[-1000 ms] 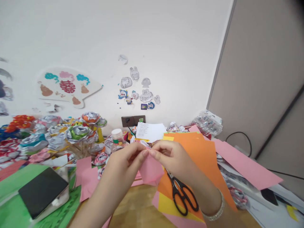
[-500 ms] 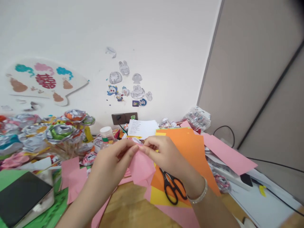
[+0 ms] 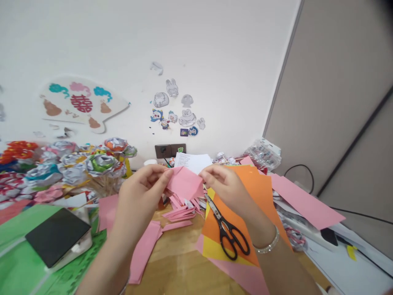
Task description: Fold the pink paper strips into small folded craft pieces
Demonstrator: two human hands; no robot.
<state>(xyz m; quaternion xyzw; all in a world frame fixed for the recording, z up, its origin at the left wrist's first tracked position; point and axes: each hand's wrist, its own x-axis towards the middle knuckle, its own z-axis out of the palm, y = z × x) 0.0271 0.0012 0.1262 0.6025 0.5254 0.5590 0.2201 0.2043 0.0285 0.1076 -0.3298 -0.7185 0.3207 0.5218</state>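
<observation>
A pink piece of paper (image 3: 186, 182) with creases in it is stretched between my two hands above the table. My left hand (image 3: 145, 184) pinches its left edge between thumb and fingers. At its right corner, my right hand (image 3: 222, 184) grips with thumb and fingertips. Below the paper lie several cut pink paper strips (image 3: 181, 212). Black-handled scissors (image 3: 229, 229) rest on orange paper (image 3: 256, 188), under my right forearm. More pink strips (image 3: 145, 248) lie beside my left forearm.
Paper flowers (image 3: 100, 164) crowd the left back. A black flat device (image 3: 58, 235) rests on something white over green sheets (image 3: 18, 229). A handwritten sheet (image 3: 195, 162) stands near the wall. To the right are a long pink sheet (image 3: 310, 203) and cables.
My hands have drawn apart, and the pink paper, earlier hanging gathered below my fingertips, is now raised and spread between them. The view has swung slightly left and the strips beneath are uncovered.
</observation>
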